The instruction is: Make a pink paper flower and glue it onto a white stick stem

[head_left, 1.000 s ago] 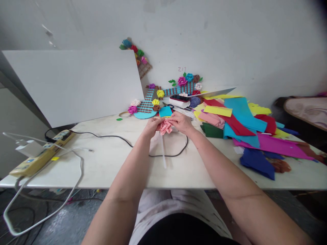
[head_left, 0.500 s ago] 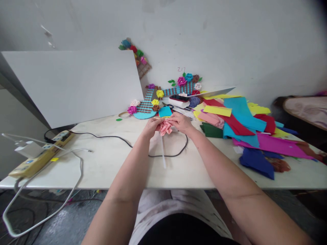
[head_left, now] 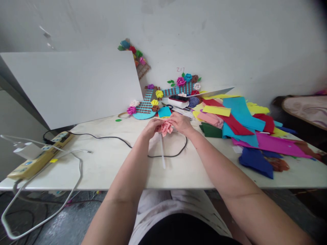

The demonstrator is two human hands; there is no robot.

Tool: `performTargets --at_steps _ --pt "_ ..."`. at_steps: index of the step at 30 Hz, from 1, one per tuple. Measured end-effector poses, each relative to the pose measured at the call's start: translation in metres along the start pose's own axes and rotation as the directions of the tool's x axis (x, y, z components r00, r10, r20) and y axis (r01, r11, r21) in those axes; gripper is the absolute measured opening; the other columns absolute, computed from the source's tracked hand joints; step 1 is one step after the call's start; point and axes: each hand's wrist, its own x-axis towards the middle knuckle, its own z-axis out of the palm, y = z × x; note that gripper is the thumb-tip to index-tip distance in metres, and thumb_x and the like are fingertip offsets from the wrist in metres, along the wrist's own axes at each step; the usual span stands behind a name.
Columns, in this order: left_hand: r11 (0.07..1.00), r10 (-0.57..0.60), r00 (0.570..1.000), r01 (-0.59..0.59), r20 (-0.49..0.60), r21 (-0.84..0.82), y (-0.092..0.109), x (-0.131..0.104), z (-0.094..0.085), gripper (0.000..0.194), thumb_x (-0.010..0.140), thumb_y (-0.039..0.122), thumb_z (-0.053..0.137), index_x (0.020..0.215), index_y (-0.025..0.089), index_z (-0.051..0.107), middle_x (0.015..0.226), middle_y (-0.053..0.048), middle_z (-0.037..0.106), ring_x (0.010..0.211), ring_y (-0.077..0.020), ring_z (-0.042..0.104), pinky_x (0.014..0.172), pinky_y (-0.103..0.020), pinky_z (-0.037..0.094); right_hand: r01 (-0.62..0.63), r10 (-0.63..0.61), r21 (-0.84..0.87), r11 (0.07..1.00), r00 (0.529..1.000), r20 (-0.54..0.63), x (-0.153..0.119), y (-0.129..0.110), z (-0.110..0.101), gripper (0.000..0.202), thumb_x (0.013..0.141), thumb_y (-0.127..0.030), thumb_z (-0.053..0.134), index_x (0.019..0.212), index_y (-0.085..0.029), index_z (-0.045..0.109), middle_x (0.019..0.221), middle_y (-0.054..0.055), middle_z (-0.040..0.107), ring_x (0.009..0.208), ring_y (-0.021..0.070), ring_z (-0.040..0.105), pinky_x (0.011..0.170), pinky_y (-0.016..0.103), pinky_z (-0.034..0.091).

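A pink crepe-paper flower is held between my two hands above the table. My left hand is closed on its left side, fingers bent against the petals. My right hand pinches it from the upper right; some fingertips are hidden behind the paper. Just below the flower, a translucent white glue stick lies on the table, pointing toward me. Right behind my hands is a blue paper square.
Coloured crepe paper is heaped on the right. Decorated craft pieces with paper flowers stand against the wall, near a phone on a white box. A power strip lies left; a black cord crosses the table. A white board leans behind.
Both hands stay around the pink flower, with only slight finger movement. The whole view has shifted a little.
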Motion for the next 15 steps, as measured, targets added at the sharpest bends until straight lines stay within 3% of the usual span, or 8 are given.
performTargets --at_steps 15 --pt "0.994 -0.038 0.999 0.037 -0.013 -0.1 -0.0001 -0.0013 -0.0004 0.022 0.057 0.022 0.07 0.075 0.013 0.061 0.06 0.0 0.06 0.047 -0.0087 0.052 0.047 -0.021 0.039 0.023 -0.022 0.016 1.0 0.998 -0.054 -0.0014 0.0018 0.0047 0.026 0.09 -0.026 0.051 0.1 -0.024 0.074 0.097 0.006 0.064 0.083 0.0164 0.059 0.067 0.025 0.042"
